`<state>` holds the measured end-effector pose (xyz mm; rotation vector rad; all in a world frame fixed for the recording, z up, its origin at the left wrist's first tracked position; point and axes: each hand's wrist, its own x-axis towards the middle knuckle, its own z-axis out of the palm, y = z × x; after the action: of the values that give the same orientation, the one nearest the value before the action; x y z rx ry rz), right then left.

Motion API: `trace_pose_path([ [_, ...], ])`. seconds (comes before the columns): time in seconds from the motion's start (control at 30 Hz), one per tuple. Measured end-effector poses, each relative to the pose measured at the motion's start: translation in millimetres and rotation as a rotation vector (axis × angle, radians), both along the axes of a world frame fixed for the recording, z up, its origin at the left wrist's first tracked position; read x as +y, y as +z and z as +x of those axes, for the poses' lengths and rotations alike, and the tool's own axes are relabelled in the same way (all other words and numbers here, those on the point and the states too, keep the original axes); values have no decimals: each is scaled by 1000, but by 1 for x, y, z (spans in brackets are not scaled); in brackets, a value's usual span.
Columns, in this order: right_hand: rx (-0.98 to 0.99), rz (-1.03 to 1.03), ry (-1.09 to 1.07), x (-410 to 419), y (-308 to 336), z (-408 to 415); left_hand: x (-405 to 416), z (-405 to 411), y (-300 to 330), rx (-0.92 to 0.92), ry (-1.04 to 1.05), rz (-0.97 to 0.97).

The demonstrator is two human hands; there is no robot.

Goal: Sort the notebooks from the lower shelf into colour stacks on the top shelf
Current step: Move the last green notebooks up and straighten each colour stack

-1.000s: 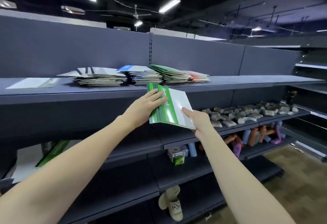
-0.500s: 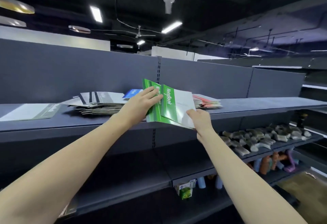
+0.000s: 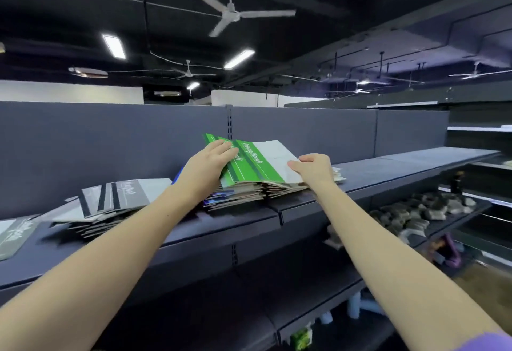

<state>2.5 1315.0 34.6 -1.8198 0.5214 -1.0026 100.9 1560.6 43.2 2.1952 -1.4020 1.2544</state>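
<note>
Head view: we see green notebooks [image 3: 257,162] lying atop stack on top shelf [image 3: 304,206]. Left hand [image 3: 206,166] rests flat, fingers extended, on left cover. Right hand [image 3: 314,169] pinches right edge. Grey stack [image 3: 110,203] lies well to left.

Both arms stretched forward and upward, bare from elbow to wrist, a scrap of purple sleeve [image 3: 490,342] at the right arm's lower edge. Left hand [image 3: 206,163] palm down, fingers extended and laid flat, thumb tucked beneath. Right hand [image 3: 313,167] just beside it to the right, knuckles up, fingers curled downward, thumb pointing left toward the other hand. Wrists roughly level, hands apart.
</note>
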Motion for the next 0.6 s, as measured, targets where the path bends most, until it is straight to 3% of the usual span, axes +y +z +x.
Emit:
trace_pose_path([
  [0.33,428,-235,-122,-35,12,71,17,41,6,88,183,9],
  [0.53,582,-514,-226,-28,19,88,28,56,2,196,274,-137],
  [0.6,564,-538,-172,-25,22,94,30,55,3,187,305,-207],
])
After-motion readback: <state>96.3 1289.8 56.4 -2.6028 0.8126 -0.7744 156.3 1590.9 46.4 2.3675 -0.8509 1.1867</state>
